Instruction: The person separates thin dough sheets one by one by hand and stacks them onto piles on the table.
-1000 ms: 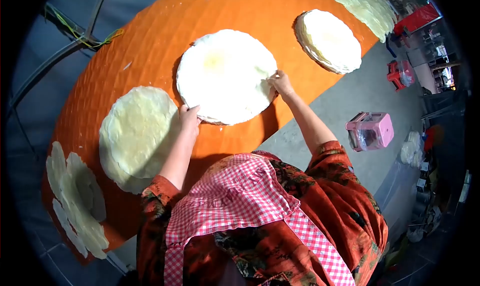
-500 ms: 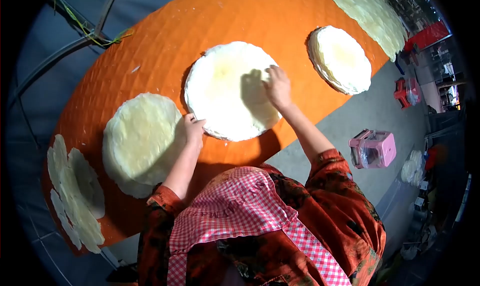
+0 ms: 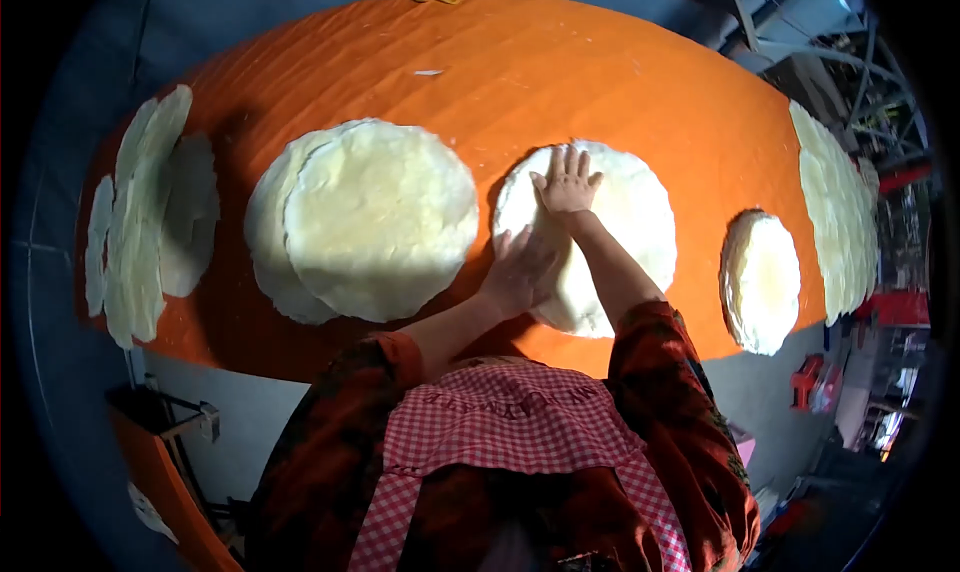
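My right hand [image 3: 568,182] lies flat with fingers spread on the upper left part of a stack of round, thin, pale flatbread sheets [image 3: 625,232]. At the left edge of that stack is my left hand [image 3: 518,272], its fingers stretched out and the palm partly in shadow. To the left lies another pile, whose top flatbread sheet [image 3: 385,222] sits shifted to the right over the flatbread below [image 3: 272,242].
An orange cloth [image 3: 560,62] covers the table. Overlapping flatbreads [image 3: 140,222] lie at its far left end, and more flatbreads [image 3: 832,212] at the far right. A smaller round stack [image 3: 765,282] stands near the right front edge. A red stool [image 3: 806,380] is on the floor.
The view has turned leftward. My right hand has moved from the stack's right side to its upper left and flattened. My left hand's fingers have spread. The left pile's top sheet now looks offset.
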`<action>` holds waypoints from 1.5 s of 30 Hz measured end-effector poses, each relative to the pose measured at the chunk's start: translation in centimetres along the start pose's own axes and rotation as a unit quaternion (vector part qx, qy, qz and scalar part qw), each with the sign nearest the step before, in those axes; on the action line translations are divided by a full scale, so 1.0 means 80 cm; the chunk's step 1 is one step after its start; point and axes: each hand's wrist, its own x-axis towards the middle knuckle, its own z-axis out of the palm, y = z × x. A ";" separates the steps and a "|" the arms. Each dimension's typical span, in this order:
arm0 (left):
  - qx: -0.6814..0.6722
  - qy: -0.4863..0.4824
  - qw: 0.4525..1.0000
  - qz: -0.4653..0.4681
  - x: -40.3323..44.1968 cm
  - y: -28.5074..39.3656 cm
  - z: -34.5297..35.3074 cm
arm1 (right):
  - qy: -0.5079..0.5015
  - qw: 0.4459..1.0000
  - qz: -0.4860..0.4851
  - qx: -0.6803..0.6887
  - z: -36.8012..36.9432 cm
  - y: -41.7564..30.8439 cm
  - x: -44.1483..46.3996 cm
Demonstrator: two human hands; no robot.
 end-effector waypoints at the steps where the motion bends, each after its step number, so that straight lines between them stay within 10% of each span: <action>1: 0.001 0.014 1.000 0.007 0.000 -0.007 0.000 | 0.009 1.000 -0.001 -0.023 0.007 0.000 0.003; 6: -0.151 0.145 0.977 -0.031 -0.070 -0.018 -0.065 | 0.018 0.990 -0.027 0.137 -0.012 0.019 0.014; 7: -0.199 0.257 0.941 -0.089 -0.094 -0.020 -0.108 | 0.151 0.965 -0.137 0.165 -0.046 -0.002 -0.012; 9: -0.142 0.395 0.871 -0.257 -0.186 -0.071 -0.112 | 0.076 0.886 -0.213 0.404 -0.105 -0.078 -0.095; 10: -0.216 0.428 0.797 -0.369 -0.233 -0.097 -0.118 | -0.063 0.898 -0.157 0.407 -0.113 -0.115 -0.142; 13: -0.365 0.427 0.651 -0.510 -0.331 -0.162 -0.160 | -0.019 0.854 -0.468 0.228 -0.082 -0.213 -0.221; 18: -0.618 0.397 0.460 -0.498 -0.353 -0.152 -0.204 | 0.097 0.863 -0.473 0.149 -0.022 -0.288 -0.232; 22: -0.717 0.335 0.412 -0.452 -0.367 -0.150 -0.215 | -0.069 0.894 -0.305 0.319 -0.087 -0.291 -0.205; 28: -0.869 0.256 0.311 -0.288 -0.343 -0.155 -0.226 | -0.125 0.866 -0.313 0.370 -0.146 -0.366 -0.262; 30: -0.895 0.236 0.296 -0.235 -0.344 -0.165 -0.210 | -0.057 0.850 -0.366 0.375 -0.097 -0.385 -0.278; 32: -0.781 0.281 0.458 -0.318 -0.339 -0.146 -0.241 | -0.081 0.853 -0.330 0.396 -0.075 -0.397 -0.286; 35: -0.775 0.213 0.521 -0.287 -0.369 -0.187 -0.181 | -0.134 0.855 -0.266 0.425 -0.056 -0.396 -0.289; 45: -0.694 0.390 0.512 -0.322 -0.357 -0.198 -0.133 | -0.049 0.883 -0.428 0.185 -0.065 -0.337 -0.301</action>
